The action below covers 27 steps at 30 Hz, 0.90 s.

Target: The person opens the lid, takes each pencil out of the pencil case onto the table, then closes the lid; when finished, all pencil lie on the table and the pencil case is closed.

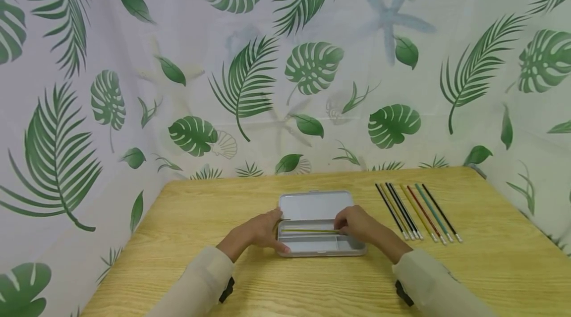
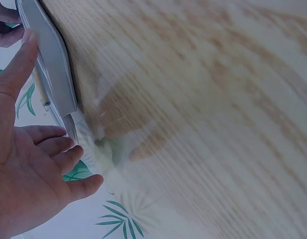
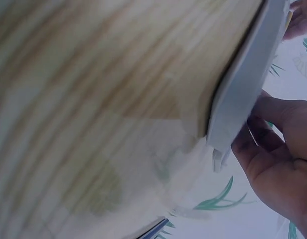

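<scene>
An open, pale grey pencil case (image 1: 314,246) lies on the table with its lid (image 1: 314,206) tilted back. In its long rear compartment is a yellow pencil (image 1: 308,230). My right hand (image 1: 357,223) reaches into the case's right side and pinches that pencil's right end; in the right wrist view the case wall partly hides the fingertips. At the left end, my left hand (image 1: 266,230) is spread beside the case, its thumb touching the near rim. The left wrist view shows its other fingers (image 2: 51,133) loosely extended by the case's end.
To the right, several pencils lie side by side: black ones (image 1: 403,210), a red one (image 1: 426,213), a teal one (image 1: 432,210) and yellow ones (image 1: 418,212). The wooden table (image 1: 312,287) ends against a leaf-patterned cloth (image 1: 276,79).
</scene>
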{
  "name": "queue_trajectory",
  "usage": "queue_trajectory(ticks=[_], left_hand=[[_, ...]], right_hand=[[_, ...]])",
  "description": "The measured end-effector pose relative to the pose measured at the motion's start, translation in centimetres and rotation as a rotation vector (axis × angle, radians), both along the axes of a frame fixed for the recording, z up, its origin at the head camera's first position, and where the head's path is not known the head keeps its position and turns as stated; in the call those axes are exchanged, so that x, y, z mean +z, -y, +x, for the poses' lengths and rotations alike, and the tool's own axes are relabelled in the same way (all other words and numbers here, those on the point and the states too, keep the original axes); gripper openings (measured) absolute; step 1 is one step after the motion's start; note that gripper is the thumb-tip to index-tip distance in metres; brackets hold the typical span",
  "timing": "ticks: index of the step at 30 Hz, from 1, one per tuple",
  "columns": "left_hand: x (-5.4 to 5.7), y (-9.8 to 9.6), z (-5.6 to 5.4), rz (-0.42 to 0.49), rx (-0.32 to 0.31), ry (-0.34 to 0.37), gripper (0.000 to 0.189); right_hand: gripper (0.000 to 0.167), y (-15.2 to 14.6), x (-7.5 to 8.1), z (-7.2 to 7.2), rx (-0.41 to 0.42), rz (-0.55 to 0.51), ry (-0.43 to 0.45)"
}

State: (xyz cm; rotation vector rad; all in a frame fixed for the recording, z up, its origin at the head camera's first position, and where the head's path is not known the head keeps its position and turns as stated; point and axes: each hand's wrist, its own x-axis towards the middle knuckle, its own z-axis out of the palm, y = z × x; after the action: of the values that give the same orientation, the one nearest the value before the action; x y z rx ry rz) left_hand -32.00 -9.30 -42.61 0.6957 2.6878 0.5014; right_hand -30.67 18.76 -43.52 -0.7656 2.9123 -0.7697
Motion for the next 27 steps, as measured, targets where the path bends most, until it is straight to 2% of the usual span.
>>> queue_trajectory(ticks=[6,11,17,22,27], left_hand=[[-0.2,-0.1,-0.2,0.031,0.000,0.001,0.109],[-0.2,-0.1,-0.2,0.023,0.002,-0.002,0.110],[-0.1,-0.2,-0.1,-0.012,0.016,0.002,0.114],[0.1,-0.2,0.1,-0.035,0.025,-0.002,0.114],[0.2,-0.1,0.2,-0.031,0.024,-0.002,0.114]], right_hand=[[0.004,-1.3,0.4,0.2,0.024,-0.121,0.003],[0.006,-2.2,0.9,0.5,-0.023,-0.172,0.043],[0.012,-4.1,1.6,0.7,-0.071,-0.230,0.057],[0.018,-5.8,2.0,0.8,-0.110,-0.235,0.039],[0.030,-7.3,2.1,0.8,-0.128,-0.279,0.053]])
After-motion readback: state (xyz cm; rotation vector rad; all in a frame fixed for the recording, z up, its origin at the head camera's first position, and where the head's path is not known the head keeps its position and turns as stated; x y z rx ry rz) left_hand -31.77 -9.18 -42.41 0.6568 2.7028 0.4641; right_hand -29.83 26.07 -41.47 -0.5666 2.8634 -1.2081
